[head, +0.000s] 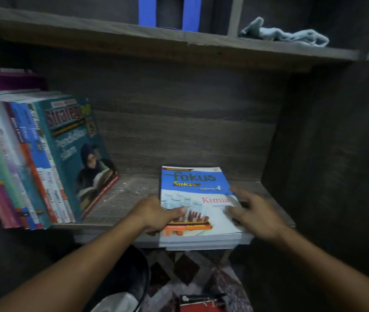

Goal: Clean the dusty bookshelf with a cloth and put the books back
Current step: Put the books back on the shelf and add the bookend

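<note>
A small stack of books (198, 188) lies flat on the dark wooden shelf (122, 199), its blue-and-white "Fokus Sukses Kimia" cover on top and its near edge hanging over the shelf's front. My left hand (156, 213) grips the stack's left edge, thumb on the cover. My right hand (252, 212) rests on the stack's right side with fingers spread. A row of upright books (32, 163) leans at the shelf's left. A pale blue cloth (285, 33) lies crumpled on the shelf above, at the right.
The bare shelf board between the leaning books and the stack shows dusty marks. A blue upright object (170, 12) stands on the upper shelf. The cabinet's dark side wall (336, 154) closes off the right. Below are a patterned floor and a red item (202, 304).
</note>
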The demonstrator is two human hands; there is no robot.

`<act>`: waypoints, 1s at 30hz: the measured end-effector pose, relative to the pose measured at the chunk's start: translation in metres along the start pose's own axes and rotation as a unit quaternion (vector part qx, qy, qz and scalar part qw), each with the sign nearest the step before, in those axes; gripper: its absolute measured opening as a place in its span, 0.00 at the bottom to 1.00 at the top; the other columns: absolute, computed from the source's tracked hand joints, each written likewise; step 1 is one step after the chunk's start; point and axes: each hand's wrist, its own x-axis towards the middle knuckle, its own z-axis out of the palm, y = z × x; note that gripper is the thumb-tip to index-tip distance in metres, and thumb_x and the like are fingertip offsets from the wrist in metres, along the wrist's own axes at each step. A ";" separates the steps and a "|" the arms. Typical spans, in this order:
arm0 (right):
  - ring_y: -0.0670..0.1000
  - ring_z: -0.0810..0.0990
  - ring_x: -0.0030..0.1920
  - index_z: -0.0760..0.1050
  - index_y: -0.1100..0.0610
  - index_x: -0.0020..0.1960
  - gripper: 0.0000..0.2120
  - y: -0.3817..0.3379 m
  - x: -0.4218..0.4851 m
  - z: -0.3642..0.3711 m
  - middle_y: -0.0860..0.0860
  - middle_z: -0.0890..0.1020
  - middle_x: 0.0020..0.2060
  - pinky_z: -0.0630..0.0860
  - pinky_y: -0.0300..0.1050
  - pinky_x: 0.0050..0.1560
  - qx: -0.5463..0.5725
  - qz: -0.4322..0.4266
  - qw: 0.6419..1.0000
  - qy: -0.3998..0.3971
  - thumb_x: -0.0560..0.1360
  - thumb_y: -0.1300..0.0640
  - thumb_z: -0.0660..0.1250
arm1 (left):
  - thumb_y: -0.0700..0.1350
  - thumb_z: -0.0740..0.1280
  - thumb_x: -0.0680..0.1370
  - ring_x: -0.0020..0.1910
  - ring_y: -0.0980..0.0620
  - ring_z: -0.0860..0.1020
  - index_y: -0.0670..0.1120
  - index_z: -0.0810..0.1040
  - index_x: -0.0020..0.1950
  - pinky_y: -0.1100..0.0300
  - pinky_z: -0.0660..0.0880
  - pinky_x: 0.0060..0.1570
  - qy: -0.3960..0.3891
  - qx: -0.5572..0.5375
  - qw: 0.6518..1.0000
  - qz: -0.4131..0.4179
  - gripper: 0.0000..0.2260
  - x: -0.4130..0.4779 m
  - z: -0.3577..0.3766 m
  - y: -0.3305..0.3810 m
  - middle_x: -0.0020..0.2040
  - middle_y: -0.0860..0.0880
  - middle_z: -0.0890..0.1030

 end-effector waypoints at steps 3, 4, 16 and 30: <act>0.38 0.81 0.46 0.67 0.50 0.74 0.29 0.007 0.003 0.004 0.40 0.80 0.53 0.74 0.28 0.42 0.068 0.026 0.997 -0.031 0.76 0.56 0.72 | 0.62 0.73 0.70 0.46 0.55 0.82 0.56 0.84 0.44 0.58 0.78 0.53 -0.012 -0.033 0.999 -0.041 0.12 0.002 -0.007 0.004 0.47 0.56 0.85; 0.38 0.82 0.44 0.68 0.50 0.73 0.28 0.007 0.004 0.005 0.39 0.80 0.51 0.75 0.28 0.40 0.092 0.034 0.995 -0.034 0.76 0.56 0.72 | 0.60 0.74 0.70 0.45 0.54 0.81 0.54 0.82 0.39 0.59 0.77 0.50 -0.004 -0.030 0.998 -0.054 0.11 0.003 -0.011 0.006 0.45 0.54 0.84; 0.48 0.85 0.43 0.79 0.48 0.53 0.14 0.012 0.020 0.015 0.43 0.86 0.39 0.79 0.47 0.44 0.366 0.146 0.919 -0.026 0.83 0.44 0.56 | 0.40 0.66 0.73 0.46 0.46 0.82 0.38 0.80 0.59 0.56 0.80 0.42 -0.128 -0.384 0.901 -0.154 0.15 0.004 -0.024 0.002 0.54 0.39 0.83; 0.55 0.85 0.51 0.68 0.46 0.73 0.25 0.013 0.022 0.033 0.51 0.84 0.51 0.79 0.58 0.58 0.284 0.136 0.948 -0.051 0.79 0.61 0.67 | 0.59 0.72 0.65 0.29 0.49 0.83 0.34 0.74 0.67 0.58 0.78 0.31 -0.102 -0.487 0.857 -0.136 0.39 -0.035 -0.044 -0.002 0.55 0.34 0.81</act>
